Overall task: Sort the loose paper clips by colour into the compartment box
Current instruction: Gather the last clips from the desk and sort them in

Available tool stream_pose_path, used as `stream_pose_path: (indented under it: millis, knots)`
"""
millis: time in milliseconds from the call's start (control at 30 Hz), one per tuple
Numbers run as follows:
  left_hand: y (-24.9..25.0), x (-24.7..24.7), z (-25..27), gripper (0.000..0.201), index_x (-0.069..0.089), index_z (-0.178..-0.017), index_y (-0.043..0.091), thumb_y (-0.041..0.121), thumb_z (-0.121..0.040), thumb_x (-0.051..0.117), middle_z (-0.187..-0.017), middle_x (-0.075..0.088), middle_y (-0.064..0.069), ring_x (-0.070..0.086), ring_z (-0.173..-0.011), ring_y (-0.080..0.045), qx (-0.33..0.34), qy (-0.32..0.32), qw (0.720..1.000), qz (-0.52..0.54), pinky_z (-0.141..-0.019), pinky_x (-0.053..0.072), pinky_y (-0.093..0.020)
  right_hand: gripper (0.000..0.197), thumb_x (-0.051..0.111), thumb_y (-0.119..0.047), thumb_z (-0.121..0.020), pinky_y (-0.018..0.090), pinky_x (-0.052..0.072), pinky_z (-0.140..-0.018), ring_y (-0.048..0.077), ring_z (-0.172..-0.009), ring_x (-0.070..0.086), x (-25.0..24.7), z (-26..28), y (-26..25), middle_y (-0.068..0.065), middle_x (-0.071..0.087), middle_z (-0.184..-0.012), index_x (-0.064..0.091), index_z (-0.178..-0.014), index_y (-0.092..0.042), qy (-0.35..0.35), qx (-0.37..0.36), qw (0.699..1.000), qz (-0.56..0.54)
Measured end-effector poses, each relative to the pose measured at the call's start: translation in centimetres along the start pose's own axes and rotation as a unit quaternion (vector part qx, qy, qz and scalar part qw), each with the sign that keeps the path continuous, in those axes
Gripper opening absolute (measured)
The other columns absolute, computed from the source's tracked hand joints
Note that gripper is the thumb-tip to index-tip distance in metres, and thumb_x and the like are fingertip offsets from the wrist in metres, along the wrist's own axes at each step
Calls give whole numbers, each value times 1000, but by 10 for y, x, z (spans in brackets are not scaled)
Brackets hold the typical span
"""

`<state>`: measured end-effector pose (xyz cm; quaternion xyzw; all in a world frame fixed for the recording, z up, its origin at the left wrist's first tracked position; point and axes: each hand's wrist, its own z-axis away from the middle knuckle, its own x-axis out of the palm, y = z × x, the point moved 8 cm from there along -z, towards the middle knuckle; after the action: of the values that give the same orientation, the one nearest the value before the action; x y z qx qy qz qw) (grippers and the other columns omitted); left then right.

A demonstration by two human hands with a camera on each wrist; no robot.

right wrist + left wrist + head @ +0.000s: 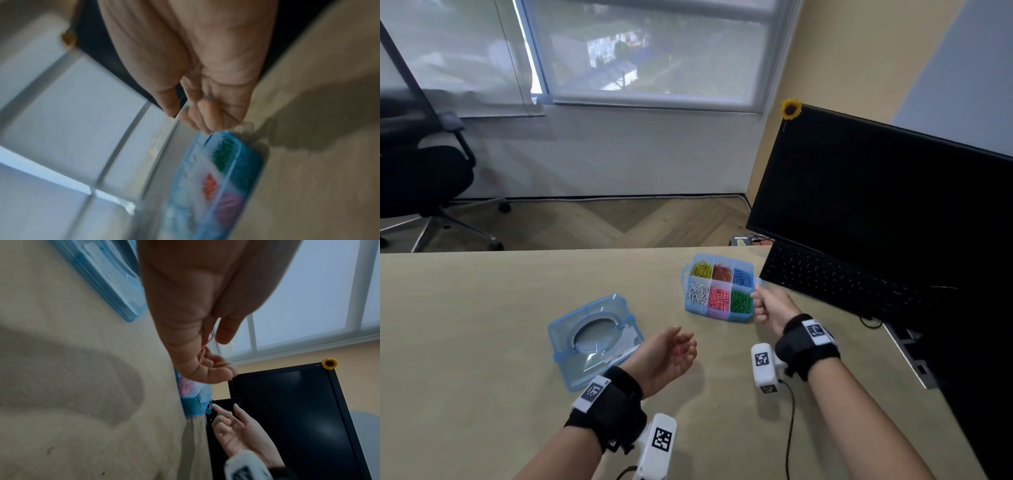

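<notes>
The blue compartment box (743,319) stands open on the table, its six cells holding yellow, red, blue, white, pink and green clips. My left hand (685,342) is palm up in front of it, fingers curled round a few pink paper clips (678,351); the pink paper clips (205,344) also show in the left wrist view. My right hand (758,305) is against the box's right side by the green cell. In the blurred right wrist view the right hand (195,113) is curled, with a small blue clip (207,97) between its fingers, above the box (246,170).
The box's clear blue lid (592,342) lies left of my left hand. A black keyboard (842,281) and a dark monitor (876,205) fill the right side. A black cable (789,428) trails across the near table. An office chair (424,178) stands beyond the far edge.
</notes>
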<state>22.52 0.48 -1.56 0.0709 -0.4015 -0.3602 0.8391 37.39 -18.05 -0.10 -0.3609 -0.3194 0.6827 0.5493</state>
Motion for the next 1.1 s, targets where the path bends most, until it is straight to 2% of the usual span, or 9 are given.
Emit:
stream_pose_path:
  millis: [100,200,400,567,700,767,900,1000,1100]
  knots:
    - [8,13,-7,42,61,-97,-7,23,-102,31,-88,70,-22,71,-73,-27,2,-18,1000,16,-67,58,-31,46,34,-32,-103,20,49,-47,15,-60,60,-1,22,8,12,65,-75,59,-103,7,-93,63,966,-232]
    - [19,37,-17,44,58,-112,-10,16,-97,25,-110,66,-26,69,-94,-30,8,-47,999,-1,-79,56,-34,48,29,-26,-104,26,58,-61,26,-77,70,-7,39,5,24,68,-99,56,-113,13,-144,59,942,-297]
    - [28,68,-49,41,52,-120,-11,6,-92,26,-118,62,-29,63,-106,-36,12,-49,999,-2,-84,56,-38,36,32,-8,-101,31,55,-84,35,-103,66,-30,52,1,28,62,-119,49,-125,13,-172,32,942,-288]
    - [30,73,-83,29,51,-117,-6,5,-98,32,-106,64,-22,63,-95,-30,18,1,998,-53,-74,58,-34,33,35,-5,-101,32,55,-82,35,-94,69,-45,43,8,29,65,-111,50,-122,15,-152,43,948,-277]
    - [38,87,-99,29,39,-125,-6,9,-99,38,-121,49,-30,54,-114,-41,34,33,991,-124,-101,43,-45,30,38,-4,-99,31,57,-77,34,-84,70,-47,33,14,30,65,-107,52,-118,16,-138,64,950,-272]
    - [39,92,-102,36,33,-128,-9,5,-96,39,-131,43,-36,46,-123,-47,31,32,989,-140,-106,38,-50,28,38,1,-98,32,57,-78,35,-87,70,-46,28,14,30,66,-108,52,-118,15,-137,71,952,-265]
    - [44,95,-95,30,41,-122,-9,4,-95,40,-124,48,-33,54,-110,-42,43,33,985,-163,-94,46,-44,33,31,19,-90,28,59,-71,33,-84,69,-38,12,1,28,65,-105,51,-116,15,-128,65,962,-233]
    - [47,89,-83,18,51,-112,3,9,-99,41,-104,57,-17,58,-90,-26,71,44,984,-156,-79,50,-33,35,31,23,-89,22,58,-61,29,-79,68,-23,-5,-18,26,64,-101,49,-119,16,-109,42,979,-169]
    - [51,66,-67,24,54,-115,8,11,-100,36,-108,62,-8,60,-96,-18,107,63,981,-151,-79,49,-26,31,38,18,-92,23,57,-69,38,-100,64,-11,-29,-42,31,59,-115,48,-121,16,-55,-6,995,-85]
